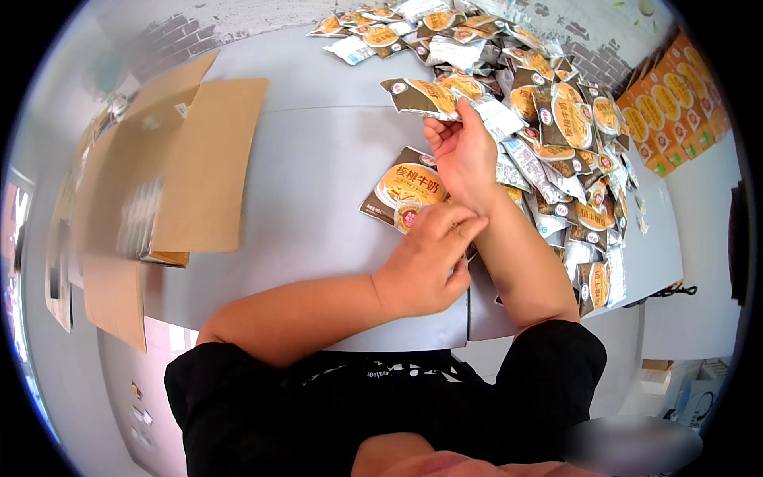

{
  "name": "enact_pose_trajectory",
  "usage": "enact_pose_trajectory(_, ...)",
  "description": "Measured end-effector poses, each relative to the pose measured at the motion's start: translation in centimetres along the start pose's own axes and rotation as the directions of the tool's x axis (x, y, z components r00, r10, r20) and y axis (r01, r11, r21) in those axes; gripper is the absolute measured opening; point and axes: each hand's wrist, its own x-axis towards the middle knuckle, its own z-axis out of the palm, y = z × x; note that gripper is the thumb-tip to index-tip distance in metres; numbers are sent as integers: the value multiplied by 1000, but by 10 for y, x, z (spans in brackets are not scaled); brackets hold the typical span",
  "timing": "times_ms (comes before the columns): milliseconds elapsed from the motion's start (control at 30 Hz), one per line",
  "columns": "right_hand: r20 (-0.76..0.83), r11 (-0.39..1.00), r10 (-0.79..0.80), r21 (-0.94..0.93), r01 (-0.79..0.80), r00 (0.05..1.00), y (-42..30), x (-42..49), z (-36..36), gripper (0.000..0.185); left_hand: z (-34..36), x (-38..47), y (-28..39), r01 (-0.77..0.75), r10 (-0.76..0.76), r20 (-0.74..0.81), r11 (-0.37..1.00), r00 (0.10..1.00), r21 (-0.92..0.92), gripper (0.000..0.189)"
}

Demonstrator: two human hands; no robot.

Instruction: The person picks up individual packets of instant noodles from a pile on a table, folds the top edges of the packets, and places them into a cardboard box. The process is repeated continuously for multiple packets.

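Note:
My right hand (pixel 468 155) grips the edge of a brown and orange milk pouch (pixel 420 97) at the near side of a large pouch heap (pixel 566 113). My left hand (pixel 432 259) is bent in front of my right wrist, thumb and fingertips drawn together; whether something is between them is hidden. Just beyond the left hand is another milk pouch (pixel 402 185), printed side up, its near corner covered by that hand. Whether the left hand touches this pouch is unclear.
An open cardboard box (pixel 208 167) stands at the left with its flaps spread and blurred pouches (pixel 140 214) inside. Orange printed cartons (pixel 670 107) stand in a row at the far right. The grey table (pixel 304 179) has a seam across it, and a patterned wall borders its far side.

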Motion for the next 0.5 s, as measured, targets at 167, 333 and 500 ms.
enact_pose_trajectory(167,-31,1000,-23,15,24,999,-5,1,4,24,11,-8,13,82,-44,177,973,983,-215,57)
enact_pose_trajectory(333,-61,994,-26,100,32,998,-20,7,3,24,10,-3,4,169,-165,35,960,986,-225,56)
enact_pose_trajectory(500,-8,967,-75,245,75,997,-44,13,12,21,14,13,-7,153,-159,-32,976,987,-153,61)
